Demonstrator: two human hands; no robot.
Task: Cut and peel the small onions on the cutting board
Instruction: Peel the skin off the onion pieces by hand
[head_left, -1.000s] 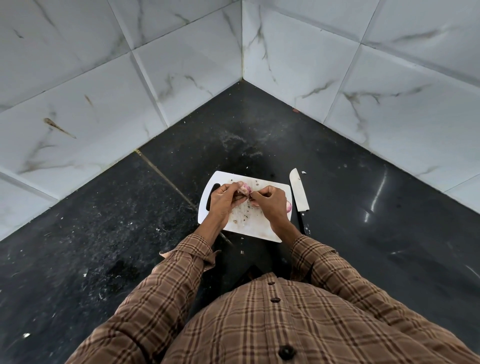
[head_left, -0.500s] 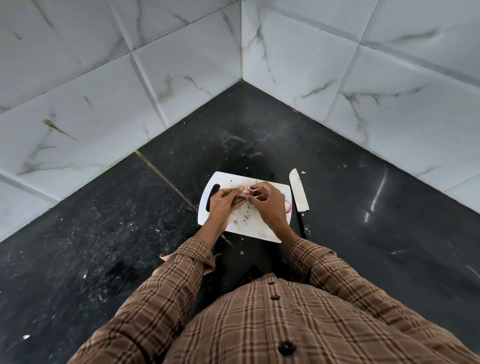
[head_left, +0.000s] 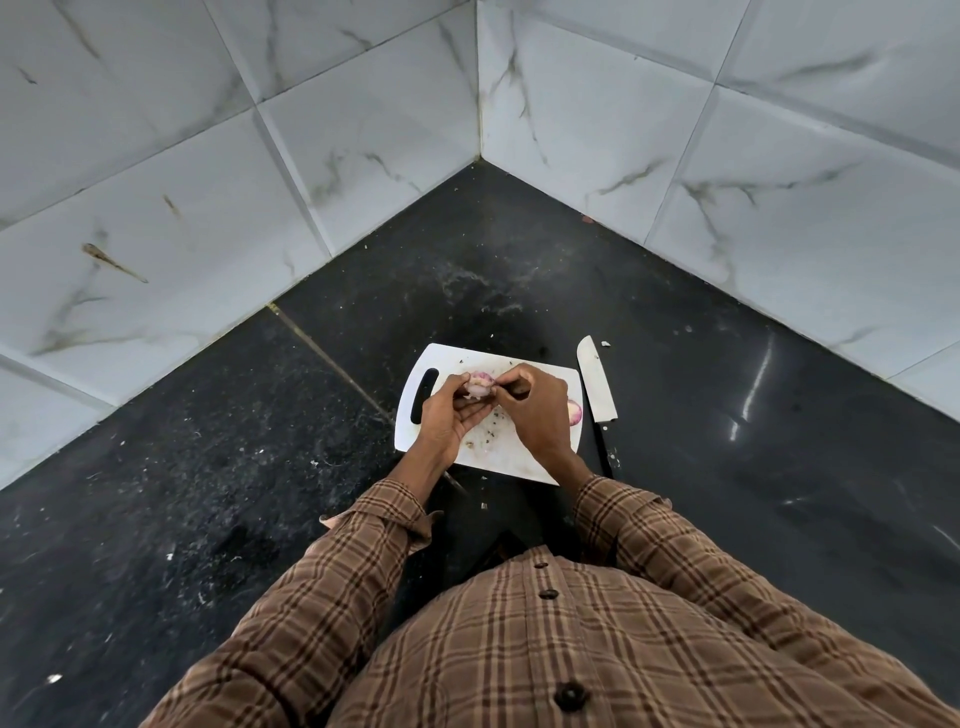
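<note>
Your small onion (head_left: 479, 384) sits above the far half of the cutting board (head_left: 511, 457), held between both hands. It looks pale, almost white across the middle, with purple-pink skin showing along its far edge. Your left hand (head_left: 451, 415) cups it from below, fingers curled up around it, so that grip is closed on the onion. Your right hand (head_left: 537, 410) meets it from the other side, thumb and fingertips pinched tight at the onion's right edge; whether they hold a strip of skin is too small to tell.

Another onion piece (head_left: 573, 413), pink-purple, lies on the board's right edge, partly hidden behind your right hand. Small dark scraps are scattered on the white board below your hands.

The knife (head_left: 596, 382) lies on the black counter (head_left: 727, 467) just beside the board's right side, blade pointing away from you.
</note>
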